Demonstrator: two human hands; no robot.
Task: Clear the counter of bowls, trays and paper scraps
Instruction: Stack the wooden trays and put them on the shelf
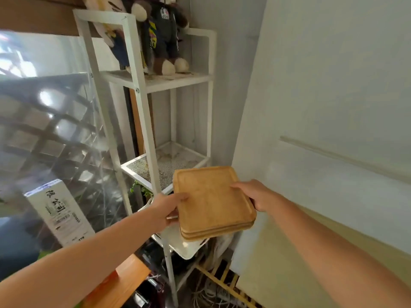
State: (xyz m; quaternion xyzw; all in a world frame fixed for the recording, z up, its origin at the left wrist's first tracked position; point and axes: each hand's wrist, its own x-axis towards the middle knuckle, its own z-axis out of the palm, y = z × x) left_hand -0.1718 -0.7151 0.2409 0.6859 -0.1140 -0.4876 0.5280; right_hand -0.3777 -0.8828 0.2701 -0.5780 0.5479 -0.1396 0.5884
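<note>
Wooden trays [211, 201] stacked, pinched between left hand [165, 210] and right hand [255, 194] grip.

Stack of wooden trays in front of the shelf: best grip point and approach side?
Take the stack of wooden trays by its two opposite long edges, one hand from each side, as the left hand and right hand do now: thumbs over the raised rim, fingers underneath. The stack is flat, wide and loose, so clamping all layers from both sides probably keeps them level and together.
</note>
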